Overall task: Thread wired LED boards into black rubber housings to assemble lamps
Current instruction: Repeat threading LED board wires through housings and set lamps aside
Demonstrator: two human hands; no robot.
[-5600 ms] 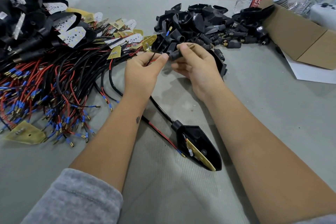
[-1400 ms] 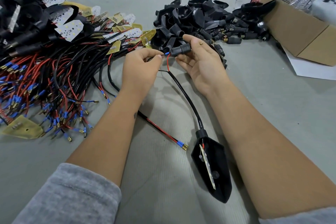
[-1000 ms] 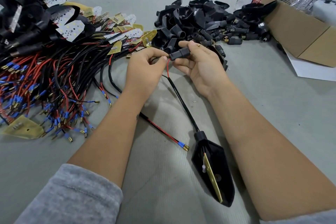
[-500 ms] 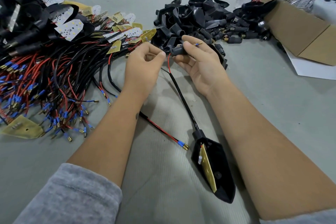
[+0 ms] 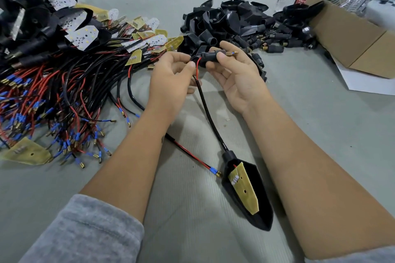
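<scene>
Right hand [image 5: 237, 74] grip pinching black socket [image 5: 210, 56], brass pin [image 5: 232, 53] poking out, left hand [image 5: 171, 77] grip pinching red wire [image 5: 197, 64], housing [image 5: 254, 198] with board [image 5: 243, 188] on desk [image 5: 320, 113]

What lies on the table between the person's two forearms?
In the head view, the black cable runs down to the black rubber housing, holding a yellow LED board.
</scene>
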